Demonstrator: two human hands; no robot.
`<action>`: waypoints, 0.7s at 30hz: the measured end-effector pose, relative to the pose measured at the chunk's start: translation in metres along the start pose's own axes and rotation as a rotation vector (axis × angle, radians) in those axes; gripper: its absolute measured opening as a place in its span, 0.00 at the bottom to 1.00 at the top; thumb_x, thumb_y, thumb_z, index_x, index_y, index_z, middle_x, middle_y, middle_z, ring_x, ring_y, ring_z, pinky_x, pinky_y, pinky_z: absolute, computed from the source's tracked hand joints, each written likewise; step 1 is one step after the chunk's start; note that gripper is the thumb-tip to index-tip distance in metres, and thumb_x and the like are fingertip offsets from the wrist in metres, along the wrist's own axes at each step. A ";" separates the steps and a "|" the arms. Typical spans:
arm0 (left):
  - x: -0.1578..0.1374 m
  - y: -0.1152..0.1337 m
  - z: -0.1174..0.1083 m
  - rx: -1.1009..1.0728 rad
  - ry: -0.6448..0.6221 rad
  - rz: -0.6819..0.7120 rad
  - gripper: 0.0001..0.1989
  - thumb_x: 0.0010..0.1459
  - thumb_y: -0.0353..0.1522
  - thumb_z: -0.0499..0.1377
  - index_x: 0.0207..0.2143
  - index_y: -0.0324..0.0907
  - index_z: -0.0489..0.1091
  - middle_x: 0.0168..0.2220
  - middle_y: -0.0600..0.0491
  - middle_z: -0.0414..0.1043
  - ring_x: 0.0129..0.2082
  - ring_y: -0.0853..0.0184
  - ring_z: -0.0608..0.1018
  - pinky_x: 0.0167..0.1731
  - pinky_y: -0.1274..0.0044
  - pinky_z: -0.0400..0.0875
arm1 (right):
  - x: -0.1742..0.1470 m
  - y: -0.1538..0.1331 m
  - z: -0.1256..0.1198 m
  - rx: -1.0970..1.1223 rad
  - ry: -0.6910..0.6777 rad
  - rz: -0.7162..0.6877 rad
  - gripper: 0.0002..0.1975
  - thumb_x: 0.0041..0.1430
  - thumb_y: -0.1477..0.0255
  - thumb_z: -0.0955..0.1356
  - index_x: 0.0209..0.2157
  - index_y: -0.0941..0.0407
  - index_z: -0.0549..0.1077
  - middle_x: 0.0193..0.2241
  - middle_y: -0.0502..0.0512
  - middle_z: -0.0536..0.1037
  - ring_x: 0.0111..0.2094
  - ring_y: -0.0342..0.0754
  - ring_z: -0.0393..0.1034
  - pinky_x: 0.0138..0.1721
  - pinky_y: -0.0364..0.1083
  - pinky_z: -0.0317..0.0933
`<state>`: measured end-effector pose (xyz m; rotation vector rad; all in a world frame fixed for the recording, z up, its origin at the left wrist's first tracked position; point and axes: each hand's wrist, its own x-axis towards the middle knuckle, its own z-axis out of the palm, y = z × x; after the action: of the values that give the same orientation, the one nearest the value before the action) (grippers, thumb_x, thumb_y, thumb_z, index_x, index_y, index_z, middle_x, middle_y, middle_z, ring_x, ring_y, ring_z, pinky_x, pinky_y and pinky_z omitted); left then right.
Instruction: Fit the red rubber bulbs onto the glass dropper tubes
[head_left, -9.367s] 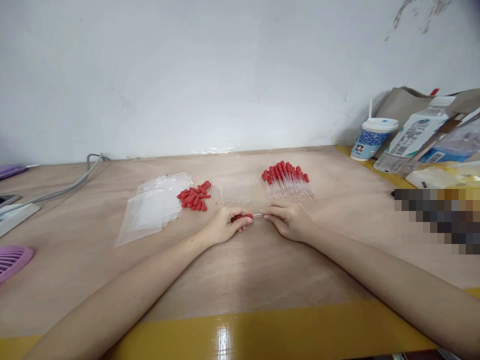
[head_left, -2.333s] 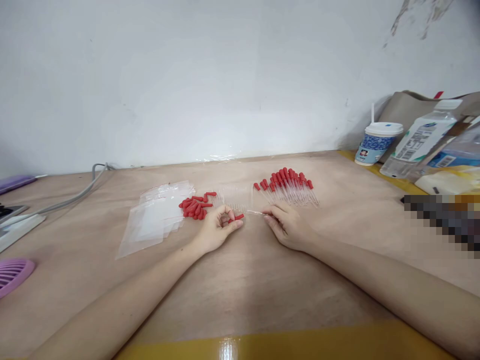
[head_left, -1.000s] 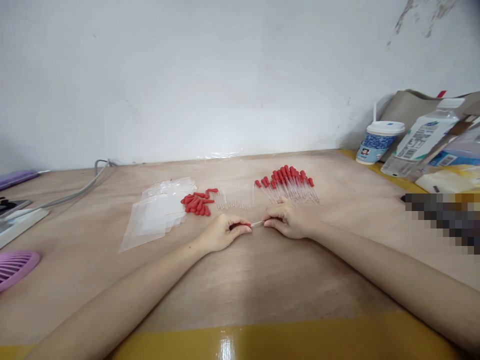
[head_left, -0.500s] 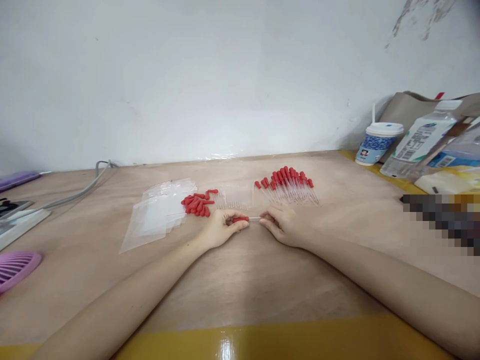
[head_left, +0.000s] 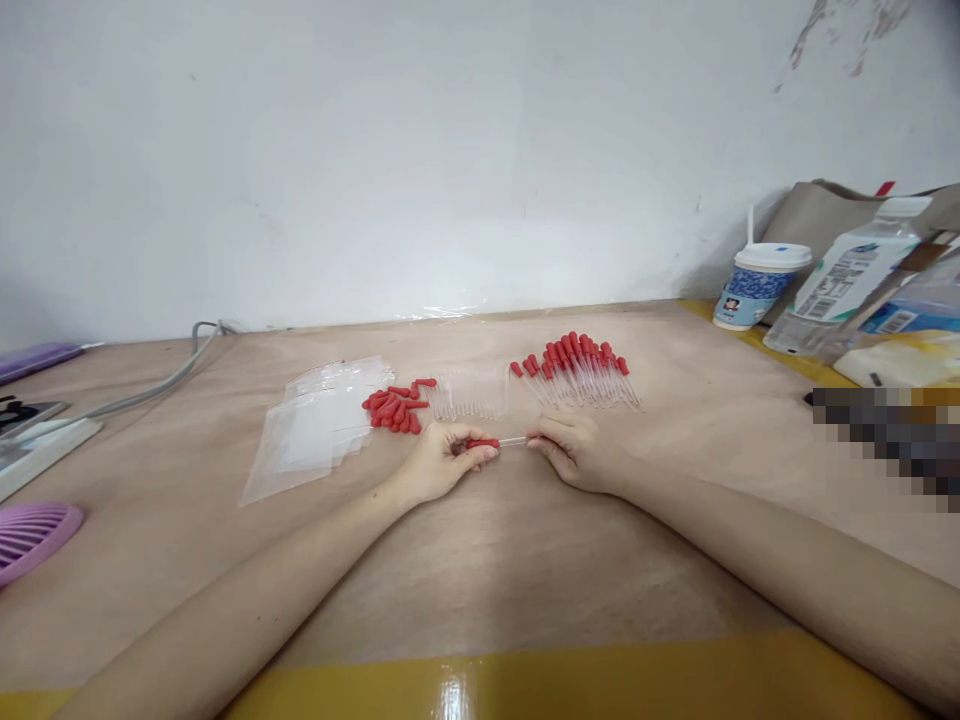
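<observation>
My left hand [head_left: 442,462] pinches a red rubber dropper bulb [head_left: 484,443] between thumb and fingers. A thin clear glass tube [head_left: 514,441] runs from the bulb's open end to my right hand [head_left: 574,452], whose fingertips are closed on its other end. Behind my left hand lies a heap of loose red bulbs [head_left: 392,410]. A row of bare glass tubes [head_left: 469,397] rests just beyond both hands. Past my right hand, several droppers with red bulbs on clear tubes [head_left: 574,360] lie fanned out together.
Clear plastic zip bags [head_left: 307,430] are stacked at the left. A grey cable [head_left: 161,381] and a pink slatted object [head_left: 34,535] lie farther left. A paper cup with a straw [head_left: 761,285] and a plastic bottle [head_left: 844,280] stand at the right by the wall.
My right hand has shifted slightly right, its fingers now nearer the tube's far end. My left hand stays almost in place with the red bulb. The piles look unchanged.
</observation>
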<state>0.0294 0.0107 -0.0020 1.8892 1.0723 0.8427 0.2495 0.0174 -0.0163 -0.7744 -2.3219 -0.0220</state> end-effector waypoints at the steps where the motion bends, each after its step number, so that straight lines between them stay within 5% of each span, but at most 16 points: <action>1: 0.000 0.000 0.000 -0.001 -0.011 0.001 0.12 0.50 0.36 0.60 0.34 0.36 0.74 0.25 0.52 0.73 0.21 0.73 0.71 0.24 0.80 0.68 | 0.000 0.000 -0.001 0.005 -0.005 -0.002 0.12 0.61 0.72 0.57 0.29 0.57 0.68 0.24 0.53 0.69 0.26 0.44 0.60 0.29 0.43 0.53; 21: -0.002 0.001 0.001 0.284 -0.073 0.107 0.12 0.53 0.35 0.56 0.36 0.37 0.73 0.30 0.51 0.75 0.26 0.70 0.73 0.26 0.80 0.66 | 0.009 -0.017 -0.004 0.101 -0.243 0.174 0.15 0.60 0.71 0.58 0.22 0.58 0.68 0.20 0.52 0.70 0.22 0.42 0.59 0.25 0.41 0.51</action>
<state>0.0297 0.0079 -0.0021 2.2126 1.0998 0.7030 0.2377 0.0072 -0.0042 -0.9702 -2.4494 0.2786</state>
